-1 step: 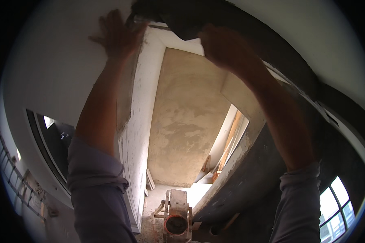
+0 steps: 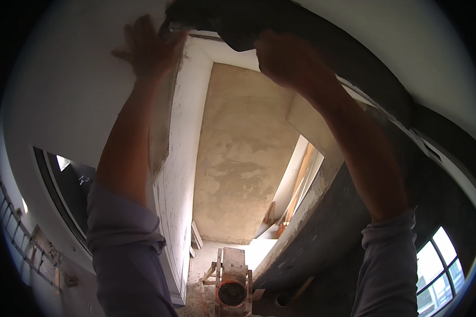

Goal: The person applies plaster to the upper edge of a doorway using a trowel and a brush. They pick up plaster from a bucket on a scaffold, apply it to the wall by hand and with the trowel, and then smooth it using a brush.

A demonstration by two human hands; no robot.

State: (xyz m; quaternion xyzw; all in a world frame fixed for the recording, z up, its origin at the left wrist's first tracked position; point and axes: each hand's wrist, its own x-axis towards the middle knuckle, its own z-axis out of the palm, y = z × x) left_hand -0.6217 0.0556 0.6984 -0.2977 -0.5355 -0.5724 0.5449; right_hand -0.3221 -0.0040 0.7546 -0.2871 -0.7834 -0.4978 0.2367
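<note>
My left hand (image 2: 152, 52) is raised at the upper left, fingers spread against the pale wall (image 2: 63, 90), beside the top corner of an opening. Its thumb side is nearest a dark grey, plaster-like band (image 2: 312, 39) that runs along the top of the opening. My right hand (image 2: 283, 57) is closed in a fist below this band. Next to the fist, a dark flat piece with a curved lower edge (image 2: 237, 38) looks like the blade of a trowel. Its handle is hidden by my fingers.
Below stands a wooden bench (image 2: 234, 257) bearing a round bucket (image 2: 231, 294) of dark material. The white jamb (image 2: 180, 158) edges the opening on the left. Beyond is a tan plastered wall (image 2: 243, 153). A ladder-like frame (image 2: 16, 227) is at far left, a window (image 2: 440, 269) at lower right.
Both hands have shifted slightly left in the picture, as has the opening. The hold of each hand looks the same.
</note>
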